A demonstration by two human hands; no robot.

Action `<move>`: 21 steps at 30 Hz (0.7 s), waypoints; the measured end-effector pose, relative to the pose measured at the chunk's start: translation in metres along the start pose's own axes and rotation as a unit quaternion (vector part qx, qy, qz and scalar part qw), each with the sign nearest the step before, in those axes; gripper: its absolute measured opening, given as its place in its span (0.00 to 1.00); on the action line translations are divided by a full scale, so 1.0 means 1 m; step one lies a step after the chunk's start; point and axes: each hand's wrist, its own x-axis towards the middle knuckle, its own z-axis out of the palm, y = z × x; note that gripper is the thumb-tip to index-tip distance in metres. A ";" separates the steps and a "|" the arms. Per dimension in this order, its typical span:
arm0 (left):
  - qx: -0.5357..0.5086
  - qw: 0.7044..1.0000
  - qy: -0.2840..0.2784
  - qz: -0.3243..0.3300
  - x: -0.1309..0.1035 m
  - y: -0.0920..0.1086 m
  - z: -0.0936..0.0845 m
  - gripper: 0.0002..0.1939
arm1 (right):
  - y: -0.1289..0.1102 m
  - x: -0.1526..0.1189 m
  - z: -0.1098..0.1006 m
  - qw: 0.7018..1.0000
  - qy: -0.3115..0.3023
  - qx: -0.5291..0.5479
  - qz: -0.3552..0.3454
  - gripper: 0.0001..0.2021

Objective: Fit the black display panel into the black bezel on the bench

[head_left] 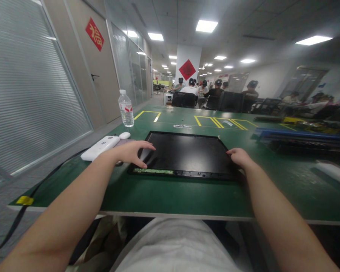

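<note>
A black flat panel in a thin dark frame lies flat on the green table. Along its near edge, on the left half, runs a narrow green circuit board. My left hand is over the panel's left edge, thumb and fingers spread apart with nothing between them. At the right edge, my right hand has its fingers closed on the panel's frame; part of that grip is hidden behind the hand.
Left of the panel are a white device, a white mouse-like object and a water bottle. Blue and black strips are stacked at the right, near a white bar. Yellow tape marks the far side. People sit beyond.
</note>
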 end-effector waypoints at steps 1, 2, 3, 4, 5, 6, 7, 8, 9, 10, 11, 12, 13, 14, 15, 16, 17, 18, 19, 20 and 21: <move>0.002 1.000 0.001 0.000 0.000 0.000 0.000 0.42 | -0.001 -0.001 0.000 1.000 -0.004 -0.003 0.012 0.21; 0.004 1.000 0.002 -0.001 0.000 0.000 0.000 0.42 | -0.003 -0.002 -0.001 1.000 -0.011 -0.007 0.028 0.22; 0.007 1.000 0.002 -0.002 0.000 0.000 0.000 0.42 | -0.004 -0.003 -0.001 0.999 -0.018 -0.011 0.043 0.23; 0.010 1.000 0.003 -0.003 0.000 0.001 0.000 0.43 | -0.005 -0.004 -0.002 0.999 -0.021 -0.011 0.048 0.23; 0.012 1.000 0.003 -0.003 0.000 0.001 0.000 0.43 | -0.006 -0.005 -0.002 0.999 -0.022 -0.009 0.048 0.23; 0.013 1.000 0.002 -0.001 0.000 0.001 0.000 0.43 | -0.006 -0.005 -0.002 0.999 -0.021 -0.007 0.047 0.23; 0.012 1.000 0.003 0.001 0.000 0.001 0.000 0.43 | -0.006 -0.005 -0.002 0.999 -0.020 -0.004 0.045 0.23; 0.010 1.000 0.003 0.002 0.000 0.002 0.000 0.42 | -0.006 -0.005 -0.002 0.999 -0.019 -0.001 0.043 0.23; 0.006 1.000 0.005 0.001 0.000 0.002 0.000 0.42 | -0.005 -0.004 -0.002 0.999 -0.019 0.001 0.042 0.23; 0.002 1.000 0.006 0.000 0.000 0.002 0.000 0.41 | -0.004 -0.003 -0.001 0.999 -0.018 0.003 0.042 0.23; -0.003 1.000 0.007 -0.002 0.000 0.002 0.000 0.41 | -0.003 -0.003 -0.001 0.999 -0.017 0.005 0.041 0.22; -0.008 1.000 0.008 -0.004 0.000 0.003 0.000 0.40 | -0.002 -0.002 -0.001 0.999 -0.014 0.006 0.040 0.22; -0.013 1.000 0.008 -0.007 0.000 0.003 0.000 0.40 | -0.001 -0.001 0.000 0.999 -0.012 0.008 0.038 0.21; -0.017 1.000 0.007 -0.010 0.000 0.003 0.001 0.40 | -0.001 0.000 0.000 0.999 -0.011 0.011 0.039 0.20; -0.020 1.000 0.007 -0.012 0.000 0.003 0.001 0.39 | 0.000 0.001 0.000 0.999 -0.010 0.013 0.040 0.19; -0.022 1.000 0.007 -0.014 0.000 0.003 0.000 0.39 | 0.001 0.002 0.001 0.999 -0.010 0.015 0.041 0.19; -0.022 1.000 0.007 -0.016 0.000 0.003 0.000 0.39 | 0.001 0.002 0.001 0.999 -0.011 0.016 0.043 0.18; -0.021 1.000 0.006 -0.018 -0.001 0.003 0.000 0.39 | 0.001 0.002 0.001 0.999 -0.011 0.016 0.044 0.18; -0.020 1.000 0.005 -0.021 -0.001 0.003 0.000 0.39 | 0.001 0.002 0.001 0.999 -0.012 0.014 0.043 0.18; -0.019 0.999 0.003 -0.025 -0.001 0.002 0.000 0.40 | 0.000 0.002 0.001 0.999 -0.013 0.010 0.043 0.19; -0.019 0.999 0.002 -0.030 -0.001 0.002 0.000 0.41 | 0.000 0.002 0.000 0.999 -0.015 0.005 0.042 0.19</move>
